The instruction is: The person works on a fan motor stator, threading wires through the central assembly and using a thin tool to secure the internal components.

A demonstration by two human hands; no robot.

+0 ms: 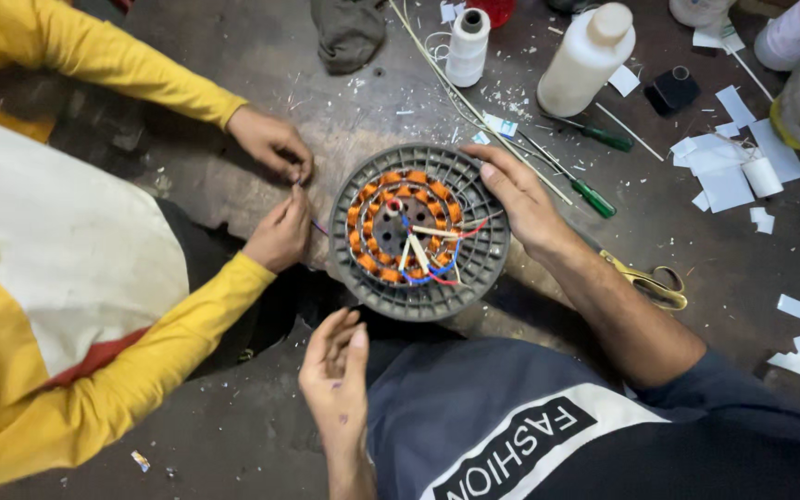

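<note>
A round grey ribbed housing [474, 278] lies in the middle of the dark table, with a ring of orange copper coils [377, 268] inside and red, blue and white wires at its centre. My right hand [516, 199] rests on the housing's upper right rim, fingers pressed on it. My left hand [335, 366] hovers just below the housing's lower left edge, palm open and empty. A person in yellow sleeves sits at the left; both of that person's hands [275, 185] pinch a thin wire beside the housing.
Yellow-handled scissors [650, 282] lie right of my forearm. Green-handled screwdrivers [594, 196], a white thread spool [467, 46], a white plastic bottle [585, 60], a dark cloth [349, 32] and scattered white paper scraps [729, 171] sit at the back and right.
</note>
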